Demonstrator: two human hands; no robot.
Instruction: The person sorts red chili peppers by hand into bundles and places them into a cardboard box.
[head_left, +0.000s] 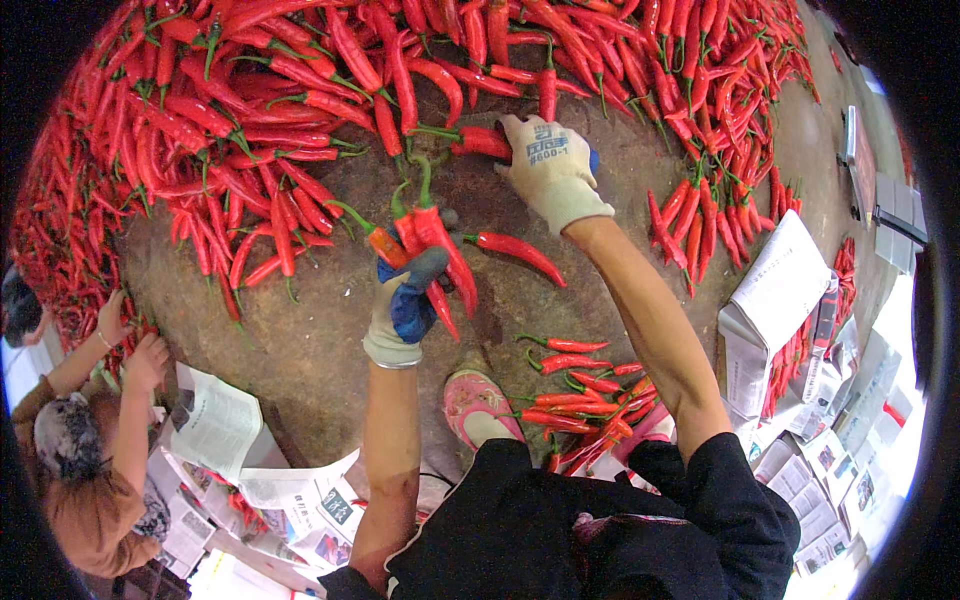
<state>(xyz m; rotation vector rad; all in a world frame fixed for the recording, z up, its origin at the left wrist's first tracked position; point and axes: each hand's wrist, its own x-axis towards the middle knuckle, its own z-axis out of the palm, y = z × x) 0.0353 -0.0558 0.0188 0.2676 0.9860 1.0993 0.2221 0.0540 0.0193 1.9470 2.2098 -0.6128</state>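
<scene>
My left hand, in a white knitted glove with a blue coated palm, holds several red chili peppers by their middles, green stems pointing away from me. To its upper right, my right hand, in a matching glove that bears printing, has its fingers around a red chili pepper. That pepper's stem points left. The right fingertips are partly hidden beneath the glove. A single chili pepper lies on the brown floor between my hands. Near my shoes rests a small pile of chili peppers.
A large heap of red chili peppers spreads across the far side and left. A smaller cluster of peppers lies right. At lower left, a person reaches into the heap. Newspaper-lined containers stand right; more newspapers lie lower left.
</scene>
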